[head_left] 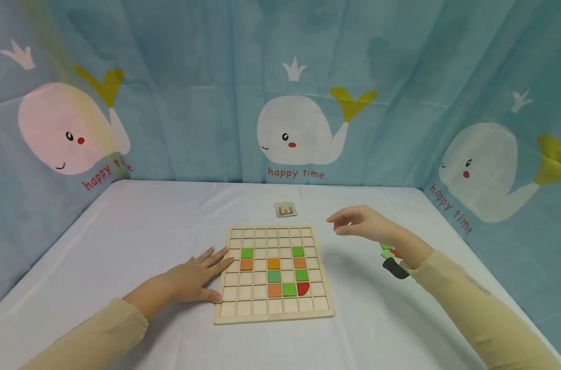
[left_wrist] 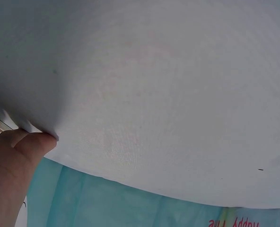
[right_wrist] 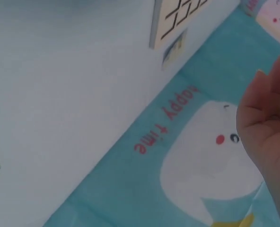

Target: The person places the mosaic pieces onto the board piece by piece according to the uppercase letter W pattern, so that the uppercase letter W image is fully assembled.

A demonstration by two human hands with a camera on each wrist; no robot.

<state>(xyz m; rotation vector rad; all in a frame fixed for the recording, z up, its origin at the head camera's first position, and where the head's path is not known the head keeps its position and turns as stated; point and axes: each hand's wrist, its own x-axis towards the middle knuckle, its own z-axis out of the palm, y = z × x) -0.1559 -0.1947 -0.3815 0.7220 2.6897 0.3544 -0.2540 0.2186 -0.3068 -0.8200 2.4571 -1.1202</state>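
A square wooden grid board (head_left: 260, 308) lies on the table, with several square tiles in its cells: green, orange and one teal tile (head_left: 274, 276). A red quarter-round tile (head_left: 303, 289) sits in the lower right part. My left hand (head_left: 193, 278) rests flat at the board's left edge, fingers spread and touching the frame. To the right of the board's upper corner, my right hand (head_left: 364, 222) hovers above the table with loosely bent fingers. No piece shows in it. In the right wrist view its fingertips are partly cut off by the frame edge.
A small patterned card (head_left: 286, 209) lies behind the board. Partly hidden by the right forearm are loose green and red tiles and a dark piece (head_left: 395, 268). A white cloth covers the table, and a blue whale-print curtain (head_left: 192, 139) stands around it.
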